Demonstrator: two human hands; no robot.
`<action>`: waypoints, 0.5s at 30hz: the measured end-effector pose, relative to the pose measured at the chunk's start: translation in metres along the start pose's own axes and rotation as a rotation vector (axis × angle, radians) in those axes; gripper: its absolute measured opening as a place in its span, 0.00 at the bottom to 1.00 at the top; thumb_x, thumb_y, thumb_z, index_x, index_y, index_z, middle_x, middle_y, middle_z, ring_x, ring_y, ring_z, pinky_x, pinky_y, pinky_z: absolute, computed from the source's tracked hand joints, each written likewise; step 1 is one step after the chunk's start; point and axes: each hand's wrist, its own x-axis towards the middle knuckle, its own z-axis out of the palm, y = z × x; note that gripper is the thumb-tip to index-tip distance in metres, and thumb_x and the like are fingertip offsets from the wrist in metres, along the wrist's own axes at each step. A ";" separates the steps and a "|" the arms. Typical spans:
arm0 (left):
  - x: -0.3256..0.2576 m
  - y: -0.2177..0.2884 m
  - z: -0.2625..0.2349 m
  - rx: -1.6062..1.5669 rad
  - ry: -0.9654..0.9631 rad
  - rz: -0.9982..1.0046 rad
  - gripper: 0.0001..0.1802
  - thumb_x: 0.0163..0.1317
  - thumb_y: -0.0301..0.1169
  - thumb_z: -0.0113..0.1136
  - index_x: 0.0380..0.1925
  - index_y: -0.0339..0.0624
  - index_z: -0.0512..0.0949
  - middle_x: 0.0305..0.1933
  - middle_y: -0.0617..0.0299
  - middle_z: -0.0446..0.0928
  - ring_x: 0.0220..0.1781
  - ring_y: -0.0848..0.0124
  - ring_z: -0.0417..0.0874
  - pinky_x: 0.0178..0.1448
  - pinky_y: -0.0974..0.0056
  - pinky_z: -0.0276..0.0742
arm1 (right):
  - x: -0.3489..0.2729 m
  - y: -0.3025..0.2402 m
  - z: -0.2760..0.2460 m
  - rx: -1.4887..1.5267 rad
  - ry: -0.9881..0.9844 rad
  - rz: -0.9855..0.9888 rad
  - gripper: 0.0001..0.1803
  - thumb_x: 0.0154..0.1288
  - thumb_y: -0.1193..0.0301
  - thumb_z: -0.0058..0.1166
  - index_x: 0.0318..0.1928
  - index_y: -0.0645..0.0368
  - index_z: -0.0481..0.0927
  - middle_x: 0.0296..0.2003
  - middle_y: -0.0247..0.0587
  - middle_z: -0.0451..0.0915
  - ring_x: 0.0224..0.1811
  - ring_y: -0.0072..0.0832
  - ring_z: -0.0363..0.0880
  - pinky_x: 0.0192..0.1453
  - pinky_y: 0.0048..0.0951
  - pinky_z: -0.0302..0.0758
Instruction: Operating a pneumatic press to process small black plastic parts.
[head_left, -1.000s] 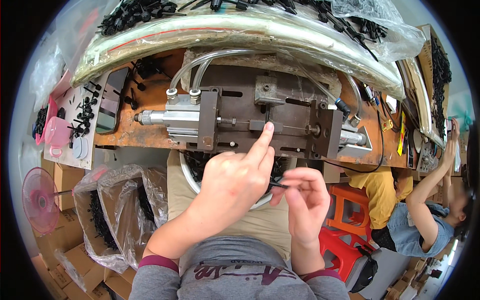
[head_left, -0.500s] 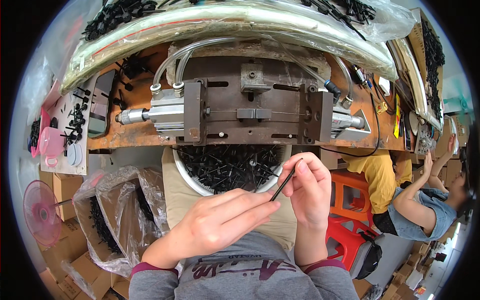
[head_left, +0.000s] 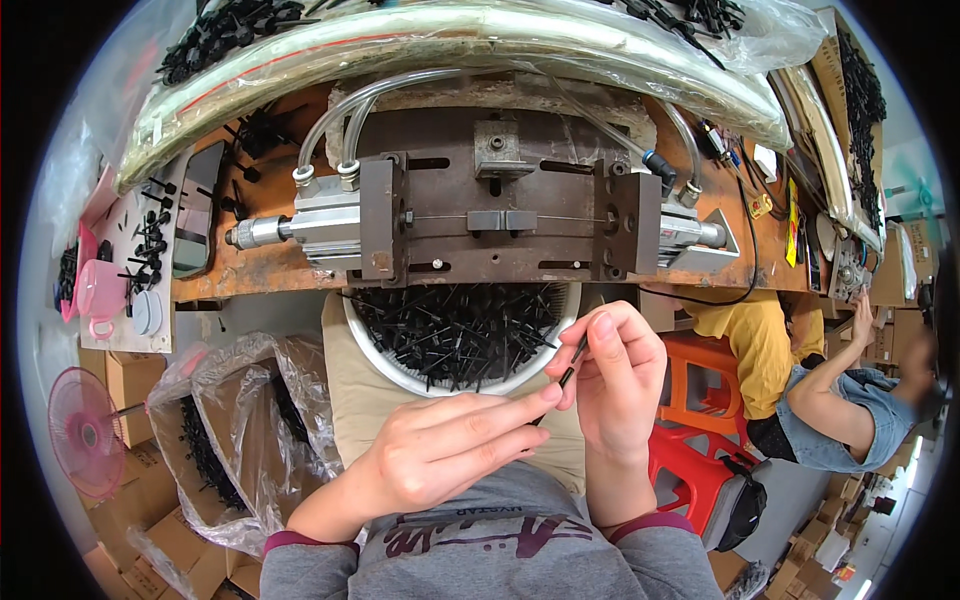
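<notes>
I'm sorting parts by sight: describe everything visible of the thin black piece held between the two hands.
The thin black piece is a slim, dark, stick-like part, apparently plastic. It tilts up to the right, pinched between the right hand and the left hand, in front of the white bowl of similar pieces. Finer detail is too small to tell.

Black pins (head_left: 450,335) fill a white bowl (head_left: 385,365), beside a pink fan (head_left: 85,430) and red stool (head_left: 700,470).

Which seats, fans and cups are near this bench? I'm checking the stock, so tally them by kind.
Red-orange plastic stools: 2
Pink desk fan: 1
Pink plastic cup: 1
Total: 4
</notes>
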 end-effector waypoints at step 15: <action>-0.003 -0.003 0.000 0.019 0.025 0.015 0.17 0.38 0.24 0.72 0.33 0.34 0.85 0.49 0.51 0.82 0.37 0.66 0.85 0.39 0.68 0.83 | -0.001 0.003 -0.001 0.033 -0.075 0.008 0.11 0.72 0.70 0.47 0.36 0.67 0.75 0.29 0.47 0.81 0.22 0.26 0.80 0.25 0.22 0.76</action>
